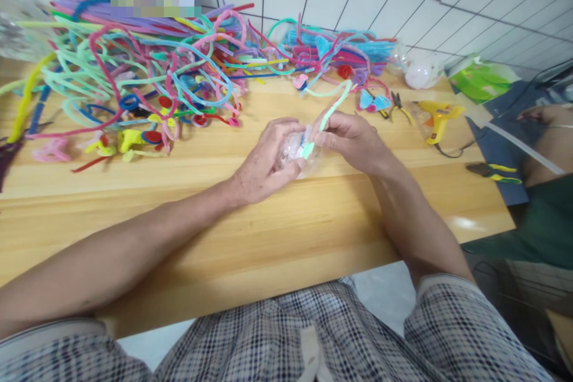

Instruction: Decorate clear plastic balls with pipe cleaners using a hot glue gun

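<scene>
My left hand (267, 166) is closed around a clear, crinkly plastic piece (290, 152), whose exact kind I cannot make out. A mint-green pipe cleaner (335, 105) is pinched between the thumb and fingers of my right hand (344, 138). Its lower end lies doubled against the clear plastic, close to my left thumb, while the long free end curves up and away towards the back of the table. Both hands are close together just above the wooden table (277, 239).
Tangled pipe cleaners (147, 65) spread along the back left, with a blue bundle (371, 48) beyond my hands. To the right are pliers (400, 108), a yellow glue gun (441, 119), a second pair of pliers (495, 172) and a green packet (483, 79). Another person's arm (548, 143) is at the far right.
</scene>
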`<move>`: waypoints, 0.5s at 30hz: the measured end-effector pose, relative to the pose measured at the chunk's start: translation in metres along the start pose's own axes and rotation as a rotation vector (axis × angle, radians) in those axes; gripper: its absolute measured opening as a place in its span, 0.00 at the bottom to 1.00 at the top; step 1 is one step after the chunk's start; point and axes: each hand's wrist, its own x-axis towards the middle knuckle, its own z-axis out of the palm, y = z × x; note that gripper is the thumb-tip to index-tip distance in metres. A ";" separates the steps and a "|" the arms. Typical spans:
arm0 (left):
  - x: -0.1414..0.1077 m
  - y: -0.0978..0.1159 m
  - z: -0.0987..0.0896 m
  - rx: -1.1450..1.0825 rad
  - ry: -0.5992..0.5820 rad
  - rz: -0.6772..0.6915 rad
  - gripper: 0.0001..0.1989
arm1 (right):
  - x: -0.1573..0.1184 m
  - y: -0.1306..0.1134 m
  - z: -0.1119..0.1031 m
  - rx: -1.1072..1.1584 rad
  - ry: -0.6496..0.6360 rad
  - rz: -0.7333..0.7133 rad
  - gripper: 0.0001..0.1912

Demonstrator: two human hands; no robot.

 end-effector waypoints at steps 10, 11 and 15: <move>-0.001 0.000 0.002 -0.014 0.019 0.009 0.27 | -0.003 0.005 0.002 0.037 0.013 0.010 0.23; -0.001 0.000 0.002 -0.013 0.020 0.012 0.28 | -0.003 0.006 0.002 0.041 0.011 0.001 0.24; -0.001 -0.001 0.003 -0.004 0.024 0.013 0.29 | -0.002 0.010 0.004 0.058 0.020 -0.006 0.25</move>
